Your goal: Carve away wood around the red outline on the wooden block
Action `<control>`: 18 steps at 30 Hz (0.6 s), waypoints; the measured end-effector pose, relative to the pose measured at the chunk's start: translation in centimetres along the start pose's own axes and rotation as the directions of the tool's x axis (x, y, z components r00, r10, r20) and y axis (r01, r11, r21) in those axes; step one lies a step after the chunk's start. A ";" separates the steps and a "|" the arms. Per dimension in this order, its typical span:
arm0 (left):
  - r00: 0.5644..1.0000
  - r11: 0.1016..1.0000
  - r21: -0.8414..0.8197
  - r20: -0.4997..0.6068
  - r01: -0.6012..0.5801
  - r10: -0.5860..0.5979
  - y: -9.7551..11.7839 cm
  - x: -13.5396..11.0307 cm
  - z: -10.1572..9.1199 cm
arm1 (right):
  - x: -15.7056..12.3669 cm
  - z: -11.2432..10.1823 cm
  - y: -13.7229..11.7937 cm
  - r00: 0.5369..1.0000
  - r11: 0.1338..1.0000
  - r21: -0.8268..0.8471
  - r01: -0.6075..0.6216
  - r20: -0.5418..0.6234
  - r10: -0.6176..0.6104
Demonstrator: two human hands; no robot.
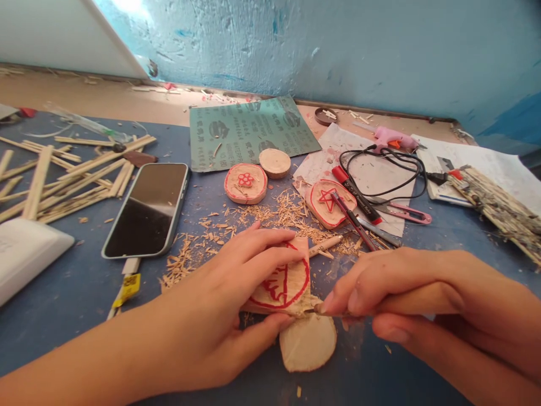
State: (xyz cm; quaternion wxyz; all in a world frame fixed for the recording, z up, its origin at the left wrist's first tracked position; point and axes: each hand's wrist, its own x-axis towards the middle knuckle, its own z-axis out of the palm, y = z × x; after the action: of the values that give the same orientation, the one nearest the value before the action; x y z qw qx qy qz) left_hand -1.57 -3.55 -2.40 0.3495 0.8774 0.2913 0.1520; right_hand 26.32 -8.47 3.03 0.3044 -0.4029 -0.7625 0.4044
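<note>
My left hand [240, 287] presses down on a pale wooden block [302, 279] with a red circle and red lines drawn on it; the fingers partly cover the drawing. Its thumb lies along the block's near edge. Closed around a wooden-handled carving tool [422, 301] is my right hand [401, 287]. The tool's thin tip touches the block's near right corner, where the wood looks cut. A round wood slice [308, 344] lies at that corner, partly beneath the block. Wood shavings [257, 217] are scattered behind the block.
Beyond my hands lie a flower-marked slice [245, 183], a plain slice [274, 162], a star-marked slice [319, 211], a red marker [359, 197] and green sandpaper [249, 135]. A phone [147, 211] and wooden sticks [84, 175] are left; a pink glue gun [393, 138] is back right.
</note>
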 end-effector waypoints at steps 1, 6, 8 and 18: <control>1.000 1.000 0.000 0.000 -0.001 0.001 0.0 0.1 0.0 | 0.0 0.1 0.1 1.000 1.000 0.021 0.014 -0.012 -0.014; 1.000 1.000 -0.013 -0.017 -0.003 0.003 0.1 0.1 0.0 | 0.3 0.5 0.4 0.996 0.997 0.062 0.050 -0.080 -0.045; 1.000 1.000 -0.018 -0.019 0.004 -0.004 0.1 0.1 0.0 | 0.5 0.5 0.4 0.995 0.994 0.065 0.083 -0.053 -0.079; 1.000 0.999 -0.043 -0.014 0.007 -0.008 0.1 0.1 0.1 | 0.1 0.0 0.4 0.998 0.999 0.042 0.035 0.042 -0.037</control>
State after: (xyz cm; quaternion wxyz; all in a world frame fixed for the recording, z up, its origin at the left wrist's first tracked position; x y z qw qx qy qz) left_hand -1.43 -3.55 -2.40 0.3668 0.8676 0.2936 0.1629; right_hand 26.48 -8.24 2.69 0.3035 -0.3742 -0.7674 0.4230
